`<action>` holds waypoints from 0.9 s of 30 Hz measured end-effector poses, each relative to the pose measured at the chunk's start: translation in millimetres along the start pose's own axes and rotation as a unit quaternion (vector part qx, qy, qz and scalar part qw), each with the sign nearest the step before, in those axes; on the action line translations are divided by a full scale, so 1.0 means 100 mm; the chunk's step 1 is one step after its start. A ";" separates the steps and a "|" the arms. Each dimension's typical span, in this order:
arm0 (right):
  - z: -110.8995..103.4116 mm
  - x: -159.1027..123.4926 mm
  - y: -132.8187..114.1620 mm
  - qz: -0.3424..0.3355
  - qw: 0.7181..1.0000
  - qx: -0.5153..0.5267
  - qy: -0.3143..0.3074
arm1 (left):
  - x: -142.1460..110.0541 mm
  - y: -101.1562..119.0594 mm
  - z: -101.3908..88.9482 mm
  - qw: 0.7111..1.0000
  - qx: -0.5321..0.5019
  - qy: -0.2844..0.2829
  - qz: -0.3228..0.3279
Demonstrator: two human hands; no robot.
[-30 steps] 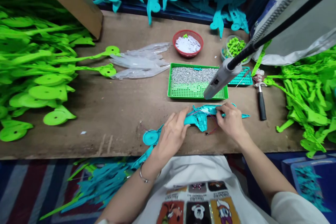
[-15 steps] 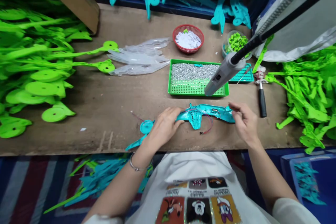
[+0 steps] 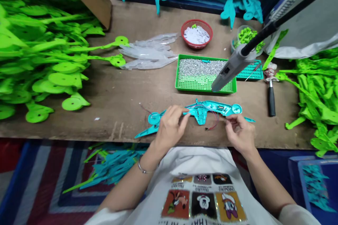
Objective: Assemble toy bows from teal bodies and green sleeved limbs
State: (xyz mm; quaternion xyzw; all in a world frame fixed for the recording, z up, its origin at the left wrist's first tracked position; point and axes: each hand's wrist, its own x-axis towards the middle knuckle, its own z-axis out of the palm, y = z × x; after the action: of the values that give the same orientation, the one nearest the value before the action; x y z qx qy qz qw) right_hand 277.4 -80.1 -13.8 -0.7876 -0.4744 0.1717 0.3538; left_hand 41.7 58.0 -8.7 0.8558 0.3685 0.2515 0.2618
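Observation:
A long turquoise plastic half-shell point(image 3: 201, 115) lies open side up near the table's front edge, with thin wires point(image 3: 217, 123) and a small dark connector hanging from it. My left hand point(image 3: 171, 125) is closed over its left part, thumb and forefinger close together at the shell's edge. My right hand point(image 3: 241, 133) is beside the lower edge near the right end, fingers curled and thumb and forefinger pinched. Whatever is in that pinch is too small to make out. The shell's round right end shows above the right hand.
A green tray point(image 3: 179, 85) of small metal screws stands behind the shell, under a hanging grey electric screwdriver point(image 3: 229, 68). Around are a red basket point(image 3: 197, 46), clear plastic pieces point(image 3: 150, 53), a black-handled hammer point(image 3: 271, 100), and lime-green part piles point(image 3: 66, 79) left and right.
My right hand has moved off the shell's right end to its lower edge, uncovering the round end. My left hand's fingers have drawn up into a pinch. The whole view has shifted slightly.

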 end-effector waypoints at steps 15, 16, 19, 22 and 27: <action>0.34 -0.21 -0.08 0.212 0.884 0.408 -0.081 | -0.36 0.42 0.54 0.923 -0.285 -0.186 -0.181; 0.32 -0.22 -0.08 0.209 0.885 0.407 -0.082 | -0.36 0.43 0.57 0.914 -0.303 -0.186 -0.195; 0.31 -0.24 -0.07 0.211 0.885 0.408 -0.080 | -0.37 0.44 0.65 0.900 -0.337 -0.175 -0.212; 0.31 -0.23 -0.06 0.217 0.881 0.415 -0.073 | -0.36 0.46 0.68 0.905 -0.347 -0.151 -0.194; 0.27 -0.19 -0.06 0.212 0.878 0.425 -0.070 | -0.37 0.48 0.71 0.952 -0.276 -0.075 -0.107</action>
State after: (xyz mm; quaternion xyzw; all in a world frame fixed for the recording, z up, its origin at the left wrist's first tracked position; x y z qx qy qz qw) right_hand 247.7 -84.0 -29.5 -0.6294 -0.2014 0.4822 0.5752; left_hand 88.2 -17.3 -39.4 0.7223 0.3534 0.2491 0.5397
